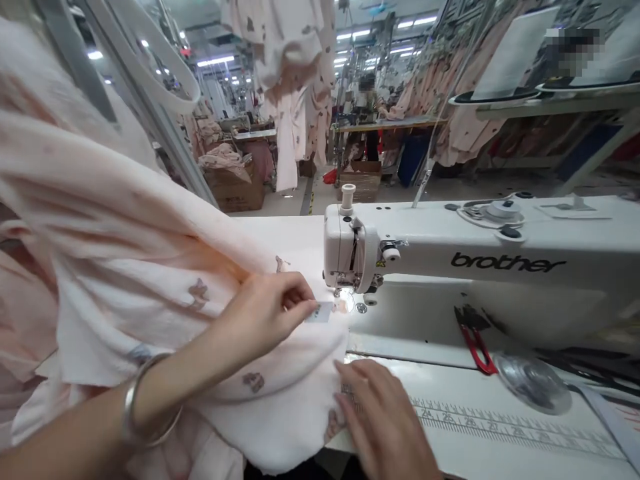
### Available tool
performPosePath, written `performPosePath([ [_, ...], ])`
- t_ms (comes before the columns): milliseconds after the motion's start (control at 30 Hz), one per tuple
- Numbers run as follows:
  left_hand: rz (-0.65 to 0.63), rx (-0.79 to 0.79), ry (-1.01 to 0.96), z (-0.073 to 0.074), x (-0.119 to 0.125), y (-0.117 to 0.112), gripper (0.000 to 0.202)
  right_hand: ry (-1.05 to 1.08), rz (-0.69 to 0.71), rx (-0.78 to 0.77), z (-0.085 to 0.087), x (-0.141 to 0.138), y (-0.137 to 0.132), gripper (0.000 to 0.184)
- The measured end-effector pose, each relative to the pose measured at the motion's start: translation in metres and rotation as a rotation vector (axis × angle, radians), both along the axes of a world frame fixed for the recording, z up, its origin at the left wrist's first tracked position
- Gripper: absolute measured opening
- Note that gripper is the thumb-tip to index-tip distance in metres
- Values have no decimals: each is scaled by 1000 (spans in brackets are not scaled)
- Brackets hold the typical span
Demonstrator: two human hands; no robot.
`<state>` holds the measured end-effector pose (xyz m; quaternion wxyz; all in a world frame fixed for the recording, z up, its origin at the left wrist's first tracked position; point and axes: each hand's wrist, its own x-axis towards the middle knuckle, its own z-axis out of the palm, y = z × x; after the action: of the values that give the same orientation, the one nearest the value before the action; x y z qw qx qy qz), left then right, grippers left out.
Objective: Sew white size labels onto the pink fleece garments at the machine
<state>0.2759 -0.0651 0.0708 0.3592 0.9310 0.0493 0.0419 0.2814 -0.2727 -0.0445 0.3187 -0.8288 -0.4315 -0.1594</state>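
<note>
My left hand reaches in from the left, closed, with a small pale label pinched between thumb and fingers. The label lies over pale pink plush fabric with small printed figures, just left of the needle area of a white sewing machine. My right hand rests at the fabric's right edge, fingers stretched out and touching it, thumb apart. The fabric spreads leftward in a large draped heap beneath and behind my left arm.
Red-handled thread snips and a clear round disc lie right of my right hand. A printed ruler scale runs along the table's front. Thread cones stand at upper right. Behind are hanging garments and a cardboard box.
</note>
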Motion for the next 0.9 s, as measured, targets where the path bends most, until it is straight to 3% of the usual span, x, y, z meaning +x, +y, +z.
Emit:
performPosePath([
  [67, -96, 93, 45, -22, 21, -1, 10, -191, 78, -141, -26, 1, -5, 37],
  [133, -182, 129, 44, -51, 39, 0, 9, -240, 116, -184, -41, 3, -9, 35],
  [200, -224, 125, 14, -78, 53, 4, 8, -212, 122, -146, -44, 7, -11, 25],
  [267, -242, 117, 0, -95, 61, 10, 10, -123, 103, -101, -38, 12, -7, 10],
  [300, -247, 115, -4, -98, 64, 12, 10, -67, 81, -87, -34, 14, -2, 7],
  [367, -245, 113, -7, -97, 65, 13, 10, 31, -18, -46, -26, 18, 9, 19],
  [467, -180, 109, -20, -82, 59, 9, 8, 60, -150, -20, -23, 22, 22, 28],
  [567, -59, -56, 75, -72, 52, 1, 13, 8, -227, -58, -27, 22, 23, 24],
  [633, -4, -257, 233, -76, 49, -5, 16, -27, -275, -62, -31, 21, 19, 25],
  [700, 34, -388, 354, -87, 49, -10, 19, -38, -300, -65, -33, 18, 16, 38],
  [767, 72, -411, 381, -99, 49, -13, 21, -41, -308, -90, -35, 17, 15, 47],
  [900, 76, -371, 341, -110, 50, -16, 19, -67, -307, -113, -37, 16, 16, 44],
])
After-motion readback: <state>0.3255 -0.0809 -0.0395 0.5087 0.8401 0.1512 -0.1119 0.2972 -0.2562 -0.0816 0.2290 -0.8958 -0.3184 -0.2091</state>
